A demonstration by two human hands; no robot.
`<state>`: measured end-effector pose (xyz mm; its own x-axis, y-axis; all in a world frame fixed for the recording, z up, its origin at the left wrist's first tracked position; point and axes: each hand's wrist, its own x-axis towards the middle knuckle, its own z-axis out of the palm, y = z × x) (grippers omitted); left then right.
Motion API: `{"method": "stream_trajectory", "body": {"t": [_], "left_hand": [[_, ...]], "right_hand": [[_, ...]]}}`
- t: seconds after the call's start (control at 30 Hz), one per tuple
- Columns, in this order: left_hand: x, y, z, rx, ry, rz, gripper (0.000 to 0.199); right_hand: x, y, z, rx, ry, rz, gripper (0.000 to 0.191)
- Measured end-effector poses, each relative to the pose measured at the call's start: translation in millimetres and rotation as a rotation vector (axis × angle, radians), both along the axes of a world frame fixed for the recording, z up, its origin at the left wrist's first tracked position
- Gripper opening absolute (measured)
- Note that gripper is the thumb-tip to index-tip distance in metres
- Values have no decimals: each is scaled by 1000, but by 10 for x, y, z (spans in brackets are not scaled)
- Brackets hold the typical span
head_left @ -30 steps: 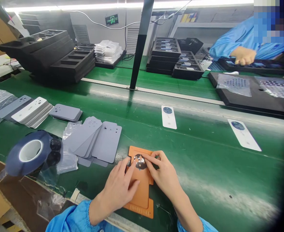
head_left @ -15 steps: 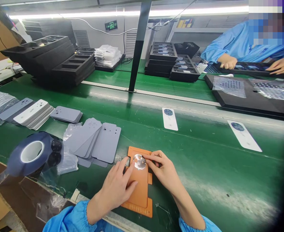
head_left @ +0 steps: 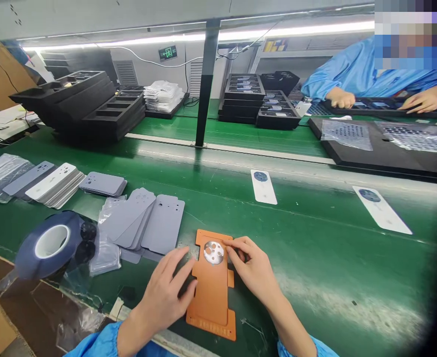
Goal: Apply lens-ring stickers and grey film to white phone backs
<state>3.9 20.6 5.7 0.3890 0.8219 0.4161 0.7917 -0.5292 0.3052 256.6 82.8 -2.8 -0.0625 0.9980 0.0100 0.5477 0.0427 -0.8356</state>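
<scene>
An orange flat fixture plate (head_left: 211, 297) with notched edges lies on the green table in front of me. Near its far end sits a round silvery disc (head_left: 214, 253) with several holes. My left hand (head_left: 168, 287) is at the plate's left edge, fingers spread and holding nothing. At the upper right of the plate, my right hand (head_left: 253, 267) has thumb and index finger pinched together beside the disc's edge. Whether anything small is between those fingertips is hidden.
Grey phone-shaped sheets (head_left: 162, 223) and a roll of blue film (head_left: 28, 253) lie to the left. Two white cards (head_left: 263, 191) with dark round patches lie farther right. Black trays (head_left: 118, 111) stand behind. A co-worker in a blue sleeve (head_left: 348, 69) works opposite.
My left hand has drawn back leftward from the disc to the plate's left edge. My right hand stays by the disc. The camera view has shifted slightly.
</scene>
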Motion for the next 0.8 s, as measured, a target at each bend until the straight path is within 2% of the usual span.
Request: {"method": "stream_trajectory", "body": {"t": [0.13, 0.2, 0.3, 0.43, 0.5, 0.6, 0.7, 0.8], "left_hand": [[-221, 103, -47, 14, 126, 139, 61], [-282, 133, -76, 27, 134, 134, 62], [-286, 125, -56, 131, 40, 115, 62], [-191, 50, 71, 242, -106, 76, 60], [-113, -7, 117, 259, -139, 3, 58], [58, -116, 113, 258, -135, -200, 49], [246, -230, 56, 239, -104, -365, 39], [341, -313, 10, 197, -35, -377, 35]], "right_hand": [[-17, -28, 20, 11, 4, -3, 31], [-23, -36, 28, 23, 16, -1, 32], [-51, -47, 41, 14, 84, -23, 34], [-154, -93, 68, -206, 376, -56, 48], [-222, -130, 78, -314, 589, -39, 68], [-299, -169, 87, -345, 822, -40, 91], [-300, -166, 97, -341, 886, -75, 100], [-229, -145, 113, -297, 832, -74, 96]]}}
